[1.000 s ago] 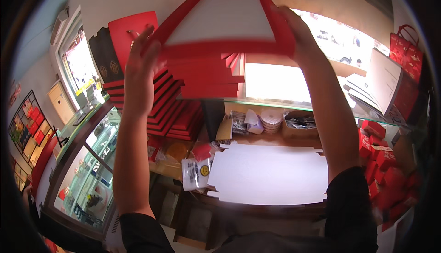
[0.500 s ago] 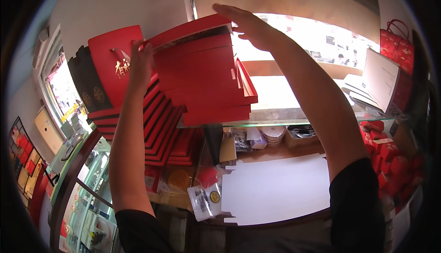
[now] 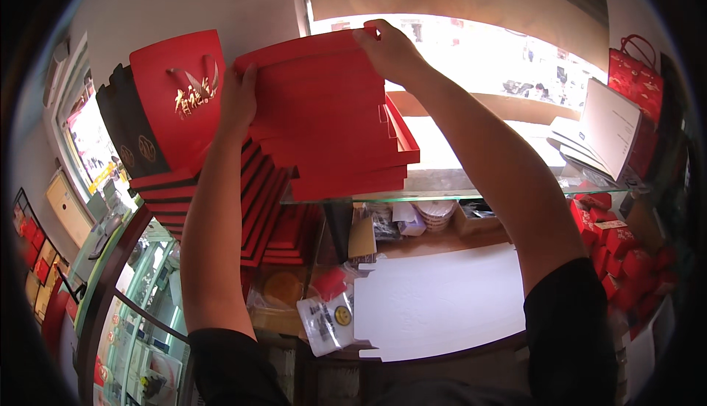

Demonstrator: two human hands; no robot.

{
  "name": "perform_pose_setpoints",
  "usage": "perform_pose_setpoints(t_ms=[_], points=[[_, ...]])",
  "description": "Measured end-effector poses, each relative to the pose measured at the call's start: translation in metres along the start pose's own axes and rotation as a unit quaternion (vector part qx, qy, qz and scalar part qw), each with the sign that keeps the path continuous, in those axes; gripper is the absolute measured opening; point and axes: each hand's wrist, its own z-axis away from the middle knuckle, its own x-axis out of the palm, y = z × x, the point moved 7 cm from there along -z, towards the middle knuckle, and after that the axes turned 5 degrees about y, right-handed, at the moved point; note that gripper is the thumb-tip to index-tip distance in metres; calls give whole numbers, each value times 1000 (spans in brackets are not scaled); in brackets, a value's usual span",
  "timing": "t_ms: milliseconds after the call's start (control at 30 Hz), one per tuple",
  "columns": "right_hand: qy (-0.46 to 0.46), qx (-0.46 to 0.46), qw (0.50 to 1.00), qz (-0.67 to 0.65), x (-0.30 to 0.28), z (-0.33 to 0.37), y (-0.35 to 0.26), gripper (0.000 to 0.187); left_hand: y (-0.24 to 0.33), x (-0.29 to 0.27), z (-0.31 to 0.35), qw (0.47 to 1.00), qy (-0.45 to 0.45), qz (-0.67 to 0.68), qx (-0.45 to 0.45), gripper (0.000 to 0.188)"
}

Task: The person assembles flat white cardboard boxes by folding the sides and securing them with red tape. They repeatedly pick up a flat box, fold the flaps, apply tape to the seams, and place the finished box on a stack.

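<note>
A tall stack of red boxes (image 3: 324, 122) stands on the glass counter, with edges that do not line up. On top lies a red box (image 3: 309, 46), flush with the stack below. My left hand (image 3: 239, 104) grips its left end, thumb on the near side and the other fingers mostly hidden. At the far right corner, my right hand (image 3: 390, 51) is closed round the edge, its fingertips partly out of sight. An open red tray-like piece (image 3: 403, 135) shows at the stack's right side.
Stepped red-and-black boxes (image 3: 254, 203) and a red gift bag (image 3: 177, 100) stand left. White flat cardboard (image 3: 442, 303) lies below the glass edge (image 3: 456, 194), beside a clear plastic packet (image 3: 326, 323). Small red boxes (image 3: 618, 240) are heaped right; a white open booklet (image 3: 607, 130) stands behind.
The top red box has come down, and the gap beneath it has closed. My right hand has moved lower and slightly right, from resting over the corner to gripping it.
</note>
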Motion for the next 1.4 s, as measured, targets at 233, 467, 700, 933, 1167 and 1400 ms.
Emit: perform_pose_setpoints(t_ms=[233,467,700,933,1167,1400], points=[[50,-57,997,-3,3,2,-1,57,-8,-3,-6,992,-13,-72,100,46],[58,-115,992,11,5,-18,21,48,-10,2,-3,986,0,-112,121,43],[84,-73,993,-49,17,-25,39,77,-16,-10,-2,989,53,-133,41,62],[55,-243,961,-122,-87,200,40,30,108,2,211,965,107,-39,238,56],[-335,35,933,125,-91,549,324,79,87,151,608,903,-428,-36,18,60],[-417,36,885,202,-152,625,380,83,82,173,710,786,-588,-187,33,85]])
